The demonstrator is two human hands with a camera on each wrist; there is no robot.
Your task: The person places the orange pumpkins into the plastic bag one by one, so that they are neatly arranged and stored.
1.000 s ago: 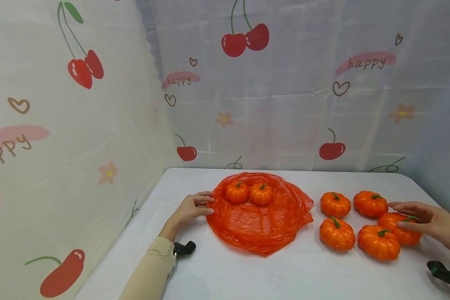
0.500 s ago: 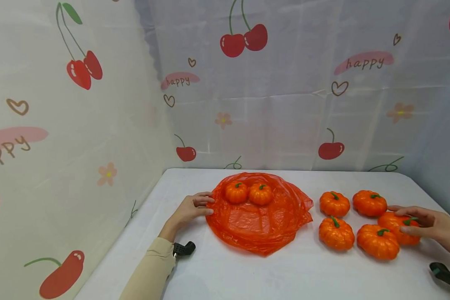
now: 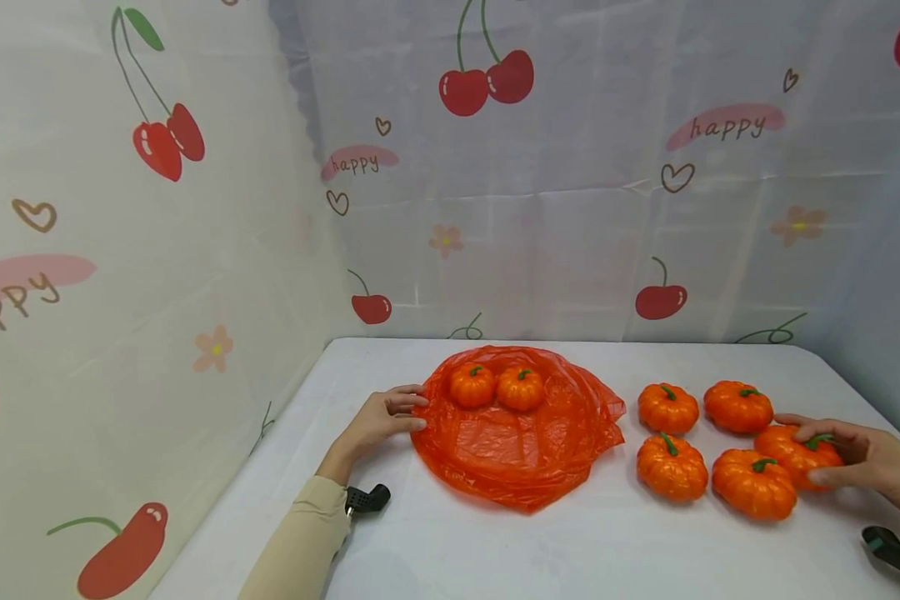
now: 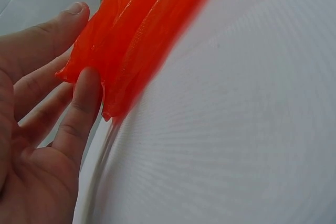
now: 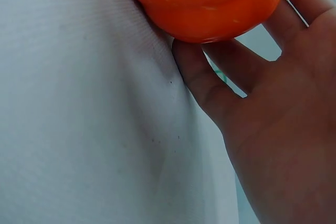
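Note:
A red plastic bag (image 3: 510, 458) lies spread on the white table (image 3: 555, 550), with two small orange pumpkins, a left one (image 3: 472, 386) and a right one (image 3: 520, 389), at its far part. At the bag's left edge is my left hand (image 3: 378, 421). Its fingers (image 4: 79, 114) touch the thin plastic, fairly straight and relaxed. On the right, my right hand (image 3: 881, 462) is around the rearmost-right pumpkin (image 3: 791, 450), thumb on the near side and fingers on the far side. From the right wrist, fingertips meet the underside of this pumpkin (image 5: 205, 3), which still rests among its neighbours.
Several other pumpkins stand close by: front left (image 3: 672, 468), front middle (image 3: 754, 485), back left (image 3: 667, 408) and back right (image 3: 738, 407). Printed curtains (image 3: 540, 233) enclose the table behind and on the left.
My right hand has lowered around the pumpkin, its thumb moving from above down to the near side. The left hand and the bag stay in place.

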